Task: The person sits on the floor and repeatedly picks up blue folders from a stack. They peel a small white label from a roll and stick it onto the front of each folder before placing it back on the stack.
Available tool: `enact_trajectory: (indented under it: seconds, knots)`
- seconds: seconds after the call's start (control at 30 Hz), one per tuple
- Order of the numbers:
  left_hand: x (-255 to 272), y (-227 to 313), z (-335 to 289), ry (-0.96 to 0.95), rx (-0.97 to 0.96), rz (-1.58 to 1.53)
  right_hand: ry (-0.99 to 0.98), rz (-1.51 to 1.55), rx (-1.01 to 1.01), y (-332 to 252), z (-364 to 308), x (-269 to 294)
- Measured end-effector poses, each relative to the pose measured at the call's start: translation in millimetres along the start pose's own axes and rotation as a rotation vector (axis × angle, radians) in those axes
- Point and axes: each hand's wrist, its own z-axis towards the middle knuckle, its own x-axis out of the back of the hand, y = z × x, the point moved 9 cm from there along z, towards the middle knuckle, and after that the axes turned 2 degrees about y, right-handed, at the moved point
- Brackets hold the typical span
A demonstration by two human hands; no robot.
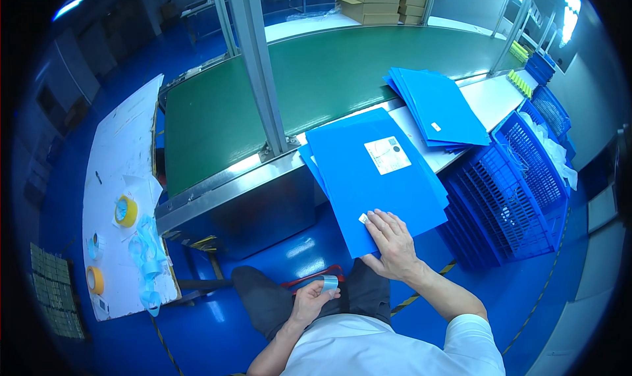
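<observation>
My left hand [312,305] is held low over my lap, its fingers closed on a curled piece of light-blue tape [330,283]. My right hand [392,245] lies with outstretched fingers on the near edge of a blue plastic sheet [355,178], beside a small white sticker [363,218]. That sheet tops a loose stack that juts over the edge of the bench toward me. Farther up it bears a white printed label [387,155]. Another fanned stack of blue sheets [438,109] lies beyond, to the right.
A green conveyor belt [316,66] runs behind a metal rail and post [257,66]. On the white side table [118,152] at left are yellow tape [125,211], orange tape [95,280] and light-blue tape curls [150,247]. Blue crates [507,198] stand right; cartons [372,4] are at the back.
</observation>
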Motion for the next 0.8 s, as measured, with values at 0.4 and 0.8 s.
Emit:
enact_trajectory:
  seconds: [0.4,0.8]
  knots:
    - [2,6,-2,0.123,0.019,-0.006,0.847,-0.309,0.198,101,70,188]
    - [1,16,-6,0.177,-0.043,-0.046,0.48,0.062,-0.027,164,66,91]
